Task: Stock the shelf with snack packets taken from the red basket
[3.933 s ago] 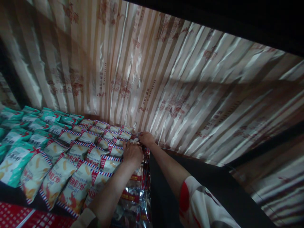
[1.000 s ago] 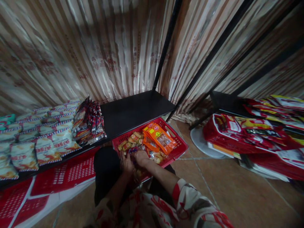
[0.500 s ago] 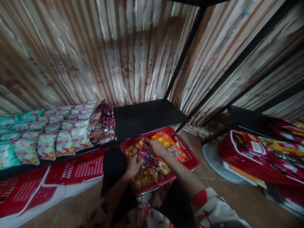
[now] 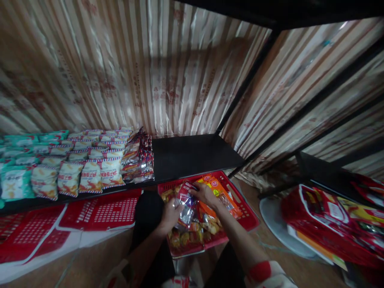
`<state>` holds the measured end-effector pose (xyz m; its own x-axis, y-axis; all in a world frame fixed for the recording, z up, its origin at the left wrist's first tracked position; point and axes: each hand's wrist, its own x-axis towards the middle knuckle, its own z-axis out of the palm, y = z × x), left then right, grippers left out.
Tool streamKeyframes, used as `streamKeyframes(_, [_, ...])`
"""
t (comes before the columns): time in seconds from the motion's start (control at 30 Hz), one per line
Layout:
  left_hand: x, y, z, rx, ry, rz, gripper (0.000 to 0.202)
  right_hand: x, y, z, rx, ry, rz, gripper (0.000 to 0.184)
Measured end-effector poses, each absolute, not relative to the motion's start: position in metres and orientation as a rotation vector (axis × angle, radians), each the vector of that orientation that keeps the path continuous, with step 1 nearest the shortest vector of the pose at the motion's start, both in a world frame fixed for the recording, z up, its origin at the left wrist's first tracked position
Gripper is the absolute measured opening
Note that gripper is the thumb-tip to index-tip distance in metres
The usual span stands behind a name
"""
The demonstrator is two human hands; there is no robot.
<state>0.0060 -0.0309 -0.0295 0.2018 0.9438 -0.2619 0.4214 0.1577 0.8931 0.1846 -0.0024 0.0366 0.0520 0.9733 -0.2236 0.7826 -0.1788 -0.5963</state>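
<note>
A red plastic basket [image 4: 247,216] rests in front of me, below the black shelf [image 4: 192,154]. It holds orange packets [image 4: 220,192] and several small yellow snack packs [image 4: 192,234]. Both hands hold a red and silver snack bag [image 4: 186,202] just above the basket. My left hand [image 4: 170,216] grips its lower left side, fingers closed. My right hand [image 4: 205,194] pinches its upper right edge.
On the shelf's left lie rows of white, red-striped chip bags [image 4: 90,168], teal bags [image 4: 18,176] and a stack of red and silver bags [image 4: 139,158]. Flat red baskets [image 4: 99,210] lie below. Red packets [image 4: 327,216] pile up at right. A striped curtain [image 4: 150,68] hangs behind.
Earlier both hands were up at the shelf beside the chip bags. They then dug in the red basket, and now they have lifted a red and silver bag out of it.
</note>
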Motion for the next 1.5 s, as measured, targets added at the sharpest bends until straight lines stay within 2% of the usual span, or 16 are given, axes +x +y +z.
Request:
streamKeyframes(0.17, [-0.006,-0.012,-0.006,1.336,1.333,0.825,0.011,0.178,0.024,0.061,-1.812,-1.564,0.977,0.023])
streamKeyframes(0.33, [-0.015,0.009,0.011,1.248,1.262,0.986,0.016,0.157,0.038,0.076,-1.500,-1.083,1.182,0.049])
streamKeyframes(0.47, [-0.025,0.021,0.028,1.200,1.253,1.042,0.020,0.136,0.040,0.080,-1.408,-0.870,1.279,0.042])
streamKeyframes(0.63, [-0.046,0.038,0.055,1.193,1.346,1.064,0.022,0.105,0.047,0.092,-1.354,-1.029,1.302,0.038])
streamKeyframes(0.8, [-0.066,0.062,0.073,1.215,1.358,1.112,0.020,0.069,0.064,0.107,-1.325,-1.176,1.180,0.044])
streamKeyframes(1.07, [-0.096,0.094,0.113,1.329,1.484,1.016,0.021,0.038,0.101,0.123,-1.333,-1.261,1.006,0.041])
streamKeyframes(1.5, [-0.113,0.104,0.116,1.258,1.442,1.036,0.016,0.017,0.100,0.128,-1.303,-1.206,1.083,0.042])
